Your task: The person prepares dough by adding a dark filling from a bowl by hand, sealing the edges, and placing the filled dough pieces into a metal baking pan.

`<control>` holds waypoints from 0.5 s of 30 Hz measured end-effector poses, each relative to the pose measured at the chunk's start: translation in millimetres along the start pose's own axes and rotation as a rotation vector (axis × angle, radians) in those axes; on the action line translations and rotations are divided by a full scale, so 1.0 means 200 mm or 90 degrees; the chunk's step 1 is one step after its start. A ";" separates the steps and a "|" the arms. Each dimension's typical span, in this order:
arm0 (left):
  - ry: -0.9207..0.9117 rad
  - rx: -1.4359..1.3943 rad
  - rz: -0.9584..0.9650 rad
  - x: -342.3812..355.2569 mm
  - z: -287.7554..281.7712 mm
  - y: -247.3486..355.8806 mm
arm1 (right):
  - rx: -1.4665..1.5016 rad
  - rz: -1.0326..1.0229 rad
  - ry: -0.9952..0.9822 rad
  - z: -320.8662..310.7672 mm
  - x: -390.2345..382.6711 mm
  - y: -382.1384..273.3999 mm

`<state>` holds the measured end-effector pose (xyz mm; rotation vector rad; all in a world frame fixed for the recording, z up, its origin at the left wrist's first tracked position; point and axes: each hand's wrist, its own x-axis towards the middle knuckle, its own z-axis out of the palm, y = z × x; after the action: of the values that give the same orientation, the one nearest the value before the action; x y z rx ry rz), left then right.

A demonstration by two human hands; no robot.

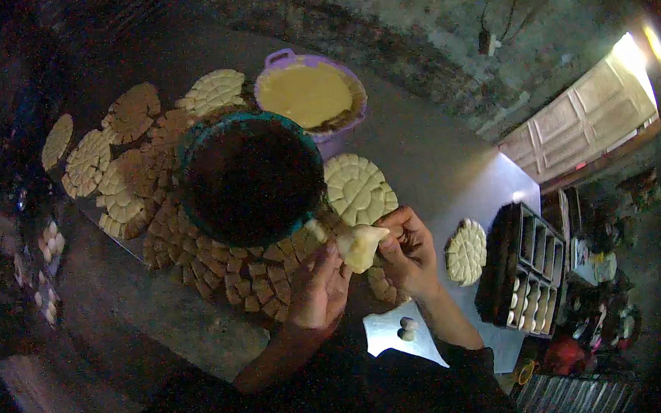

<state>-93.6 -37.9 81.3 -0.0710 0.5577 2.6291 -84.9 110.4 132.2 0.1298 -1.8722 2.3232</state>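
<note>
Pale dough piece (361, 247) is sitting pinched between both hands, just right of the dark bowl (251, 180) on the worktop (435, 159). Left hand (320, 289) is curling up from below, its grip closing on the dough's lower edge. Right hand (409, 251) is arching over, fingers pressing the dough's right side. Scored round dough discs (356, 189) are lying around the bowl, and a purple basin (310, 95) of yellow filling is standing just behind it.
</note>
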 end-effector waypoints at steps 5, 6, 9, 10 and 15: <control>-0.007 0.003 -0.059 -0.25 0.13 -0.15 | -0.034 -0.100 -0.090 -0.24 -0.34 -0.14; -0.037 0.055 -0.036 -0.31 0.16 -0.19 | 0.010 -0.014 -0.116 -0.26 -0.43 -0.19; -0.080 0.193 0.004 -0.46 0.25 -0.32 | -0.589 -0.210 -0.103 -0.29 -0.64 -0.29; -0.090 0.274 0.020 -0.51 0.27 -0.36 | -0.605 -0.245 -0.100 -0.29 -0.72 -0.31; -0.173 0.401 0.111 -0.72 0.32 -0.59 | -0.379 -0.230 0.005 -0.39 -1.04 -0.34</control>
<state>89.6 24.0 116.1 0.5387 1.2995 2.4342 134.7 187.1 146.6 0.3467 -2.2222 1.4710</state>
